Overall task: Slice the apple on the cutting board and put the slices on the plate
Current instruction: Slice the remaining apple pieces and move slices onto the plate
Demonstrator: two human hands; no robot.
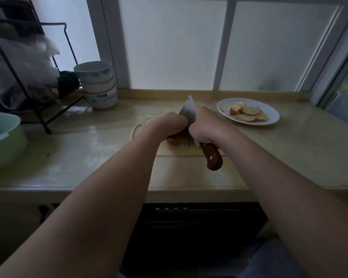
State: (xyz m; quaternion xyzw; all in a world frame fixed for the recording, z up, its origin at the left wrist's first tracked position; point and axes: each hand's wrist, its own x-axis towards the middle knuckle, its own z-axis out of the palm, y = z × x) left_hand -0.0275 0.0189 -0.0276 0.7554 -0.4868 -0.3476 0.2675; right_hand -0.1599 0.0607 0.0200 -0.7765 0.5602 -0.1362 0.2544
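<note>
A pale yellow cutting board (138,128) lies on the counter in the middle. On it sits a red apple piece (175,139), mostly hidden under my left hand (170,125), which holds it down with curled fingers. My right hand (206,126) grips the brown wooden handle of a cleaver (188,112); the blade stands upright between my hands, its edge down at the apple. A white plate (270,114) with several apple slices (246,114) rests to the right of the board.
Stacked white bowls (97,85) stand at the back left beside a black wire rack (28,77) with plastic bags. A green basin (4,137) sits at the left edge. The window sill runs behind the counter; the counter's front edge is near me.
</note>
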